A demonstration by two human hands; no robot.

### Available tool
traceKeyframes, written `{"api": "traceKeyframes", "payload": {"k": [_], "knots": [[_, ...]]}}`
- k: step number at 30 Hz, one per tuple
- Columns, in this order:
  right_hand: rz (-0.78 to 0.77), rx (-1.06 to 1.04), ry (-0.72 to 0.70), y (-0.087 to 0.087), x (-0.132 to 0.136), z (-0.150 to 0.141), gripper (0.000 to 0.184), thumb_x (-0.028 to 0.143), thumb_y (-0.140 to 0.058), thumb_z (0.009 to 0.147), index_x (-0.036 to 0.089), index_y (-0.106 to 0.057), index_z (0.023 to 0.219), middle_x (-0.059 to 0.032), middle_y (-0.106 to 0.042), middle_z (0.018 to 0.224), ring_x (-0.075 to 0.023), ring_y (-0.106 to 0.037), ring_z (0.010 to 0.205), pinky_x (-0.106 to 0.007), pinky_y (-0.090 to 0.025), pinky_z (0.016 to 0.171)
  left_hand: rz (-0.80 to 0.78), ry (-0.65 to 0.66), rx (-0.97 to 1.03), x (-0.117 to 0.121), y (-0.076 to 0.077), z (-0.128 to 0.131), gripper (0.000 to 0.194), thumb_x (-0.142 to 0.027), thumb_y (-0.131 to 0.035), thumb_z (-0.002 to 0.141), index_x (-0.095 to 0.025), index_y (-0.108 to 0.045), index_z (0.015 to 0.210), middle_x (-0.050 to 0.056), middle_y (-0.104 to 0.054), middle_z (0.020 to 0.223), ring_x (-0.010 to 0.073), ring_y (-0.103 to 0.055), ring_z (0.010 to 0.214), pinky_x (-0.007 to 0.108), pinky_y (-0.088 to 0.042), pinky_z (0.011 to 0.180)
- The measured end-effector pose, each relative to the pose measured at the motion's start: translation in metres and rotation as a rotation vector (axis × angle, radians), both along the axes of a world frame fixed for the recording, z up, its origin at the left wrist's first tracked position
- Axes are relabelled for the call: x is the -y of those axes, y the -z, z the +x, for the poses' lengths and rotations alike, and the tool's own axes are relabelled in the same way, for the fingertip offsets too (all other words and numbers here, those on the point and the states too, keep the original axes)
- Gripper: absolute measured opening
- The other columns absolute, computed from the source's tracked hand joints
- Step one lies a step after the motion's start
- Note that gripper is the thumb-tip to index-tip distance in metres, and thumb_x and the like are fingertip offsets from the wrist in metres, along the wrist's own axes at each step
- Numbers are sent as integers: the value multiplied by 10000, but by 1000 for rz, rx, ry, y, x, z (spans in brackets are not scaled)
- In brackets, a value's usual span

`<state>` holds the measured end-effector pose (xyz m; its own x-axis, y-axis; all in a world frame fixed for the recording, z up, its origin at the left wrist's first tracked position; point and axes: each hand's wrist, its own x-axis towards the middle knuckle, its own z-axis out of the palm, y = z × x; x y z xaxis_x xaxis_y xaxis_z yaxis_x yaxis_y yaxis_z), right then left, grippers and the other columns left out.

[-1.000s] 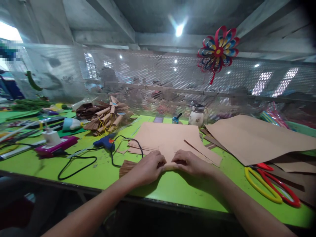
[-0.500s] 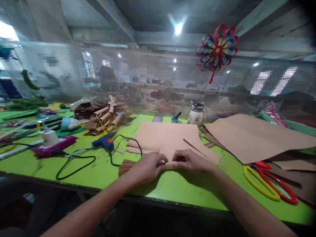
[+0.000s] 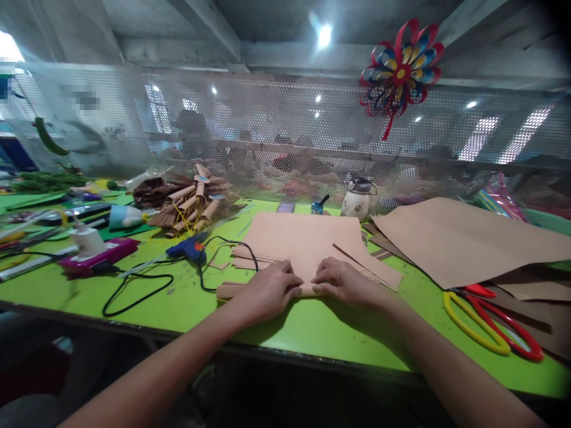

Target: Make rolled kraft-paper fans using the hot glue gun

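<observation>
Both of my hands pinch a narrow roll of brown kraft paper near the table's front edge. My left hand is closed on its left part, fingertips and thumb together. My right hand is closed on its right end, the fingers curled over it. Left of my left wrist, a tube-like brown paper end sticks out; my hand hides how it joins the roll. Just beyond my hands lies a flat brown paper sheet, with thin cut paper strips at its left and another strip at its right.
A blue glue gun with a black cord lies left, by a purple power strip. Bundled brown paper pieces are behind it. Red-and-yellow scissors and a large paper sheet lie right. A bottle stands at the back.
The fanned strips beside my left wrist now appear as a compact tube. My left fingers have shifted over the roll, and both hands are closer together. The view has tilted slightly.
</observation>
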<state>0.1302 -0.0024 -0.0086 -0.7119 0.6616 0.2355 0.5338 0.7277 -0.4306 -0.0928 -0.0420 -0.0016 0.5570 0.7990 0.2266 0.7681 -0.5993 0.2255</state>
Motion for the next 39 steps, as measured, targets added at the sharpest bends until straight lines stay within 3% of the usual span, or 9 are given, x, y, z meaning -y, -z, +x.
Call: {"api": "traceKeyframes", "payload": {"k": [6, 13, 18, 25, 30, 34, 39], "knots": [[-15, 58, -1, 0, -1, 0, 261, 315, -509, 938, 190, -734, 982, -79, -621, 890, -180, -565, 803, -303, -451, 729, 25, 83, -49, -6, -1, -3, 306, -305, -414, 959, -226, -689, 1066, 60, -590, 936, 194, -543, 907, 299, -400, 791], [30, 69, -25, -8, 2, 4, 250, 270, -509, 937, 177, -680, 1093, -106, -622, 1011, -202, -564, 943, -339, -465, 835, 48, 126, -72, -12, 2, -5, 311, -283, -392, 961, -204, -690, 1001, 70, -563, 884, 199, -524, 858, 307, -375, 749], [25, 88, -89, -15, 6, 4, 187, 217, -522, 921, 193, -694, 989, -90, -630, 1013, -180, -569, 906, -308, -476, 790, 16, 115, -80, -15, 0, -6, 302, -250, -393, 951, -199, -689, 924, 61, -550, 869, 191, -510, 841, 308, -368, 751], [55, 127, -37, -7, 2, 0, 129, 182, -577, 874, 181, -697, 921, -90, -629, 978, -190, -566, 893, -307, -464, 784, 25, 43, -83, -22, 5, -1, 287, -245, -418, 939, -201, -693, 871, 53, -577, 838, 190, -532, 818, 302, -375, 705], [80, 116, -17, -2, 1, -2, 164, 177, -536, 901, 179, -694, 855, -86, -628, 931, -188, -558, 867, -304, -452, 757, 79, -68, 15, -16, 5, 0, 292, -310, -415, 953, -166, -669, 952, 64, -644, 893, 193, -570, 843, 309, -402, 756], [102, 117, -9, 1, 1, -3, 184, 200, -523, 919, 173, -693, 857, -90, -626, 906, -188, -550, 847, -300, -441, 727, 111, -20, -20, -11, 6, -3, 241, -389, -570, 873, -167, -658, 906, 58, -619, 881, 194, -565, 826, 291, -410, 702], [83, 124, 15, 0, 1, -1, 158, 202, -536, 910, 177, -689, 939, -85, -612, 936, -179, -547, 830, -289, -436, 716, 123, 53, -34, -20, 14, -6, 126, -258, -583, 867, -164, -665, 854, 52, -607, 852, 174, -557, 802, 272, -409, 698]]}}
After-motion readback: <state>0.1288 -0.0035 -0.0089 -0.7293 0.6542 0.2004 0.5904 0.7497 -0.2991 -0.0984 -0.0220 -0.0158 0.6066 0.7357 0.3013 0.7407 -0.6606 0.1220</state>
